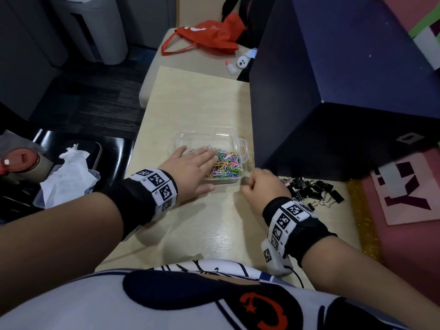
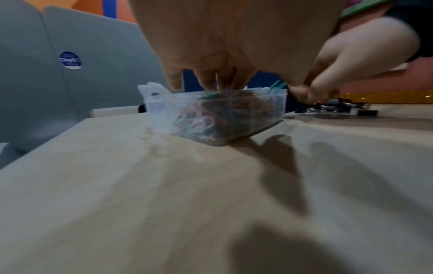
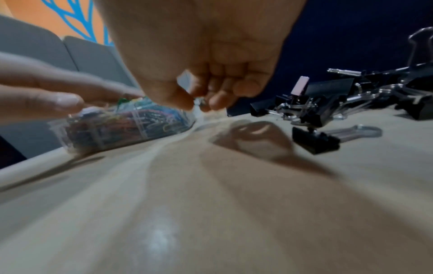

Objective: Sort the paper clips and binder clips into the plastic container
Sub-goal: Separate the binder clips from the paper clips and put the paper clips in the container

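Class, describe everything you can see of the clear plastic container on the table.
The plastic container is a small clear box with rounded corners and a moulded latch tab on its right side. It stands open and upright on the pale wooden table, with no lid visible. Coloured paper clips fill its near part; the far part looks empty. The left hand lies flat over its near left edge, fingers on the clips. The right hand is beside its near right corner.
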### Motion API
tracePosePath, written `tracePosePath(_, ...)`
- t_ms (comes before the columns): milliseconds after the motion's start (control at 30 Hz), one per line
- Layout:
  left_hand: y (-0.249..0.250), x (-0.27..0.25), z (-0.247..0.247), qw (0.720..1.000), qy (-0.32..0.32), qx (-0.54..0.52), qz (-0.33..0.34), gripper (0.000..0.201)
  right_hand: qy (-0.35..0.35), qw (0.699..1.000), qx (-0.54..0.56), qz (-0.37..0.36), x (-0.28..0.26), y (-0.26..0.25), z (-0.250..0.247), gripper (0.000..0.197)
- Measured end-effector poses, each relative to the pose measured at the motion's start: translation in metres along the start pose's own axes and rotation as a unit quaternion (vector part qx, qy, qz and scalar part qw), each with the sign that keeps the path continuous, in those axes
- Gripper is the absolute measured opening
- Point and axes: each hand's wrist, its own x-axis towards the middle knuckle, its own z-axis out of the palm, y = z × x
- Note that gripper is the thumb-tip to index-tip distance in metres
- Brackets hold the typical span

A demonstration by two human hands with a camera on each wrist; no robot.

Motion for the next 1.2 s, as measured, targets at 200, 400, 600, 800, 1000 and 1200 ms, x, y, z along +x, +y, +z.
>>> tracePosePath(200, 0.000, -0.007, -0.001, 0.999, 0.019, 0.007, -0.034, 0.074, 0.101, 0.985, 0.101, -0.094, 0.006, -0.024, -0.013, 0.009)
tracePosePath(400, 0.004, -0.008, 0.004, 0.999, -0.011, 0.003, -0.033, 0.084, 0.093, 0.977, 0.056, -0.182, 0.017, -0.031, -0.004, 0.026)
tracePosePath(600, 0.004, -0.006, 0.010, 0.998, -0.035, 0.007, -0.042, 0.097, 0.047, 0.975, -0.036, -0.212, 0.011, -0.021, 0.012, 0.044)
tracePosePath(800, -0.014, 0.000, -0.004, 0.989, 0.036, -0.055, -0.131, 0.072, 0.130, 0.970, 0.012, -0.205, -0.005, 0.001, 0.017, 0.025)
tracePosePath(1000, -0.023, -0.002, -0.020, 0.987, 0.046, 0.013, -0.152, 0.043, 0.037, 0.982, 0.013, -0.185, -0.021, 0.012, 0.018, 0.022)
tracePosePath(1200, -0.009, -0.013, -0.026, 0.989, -0.002, 0.046, -0.143, 0.038, 0.038, 0.980, 0.017, -0.195, -0.025, 0.002, 0.015, 0.030)
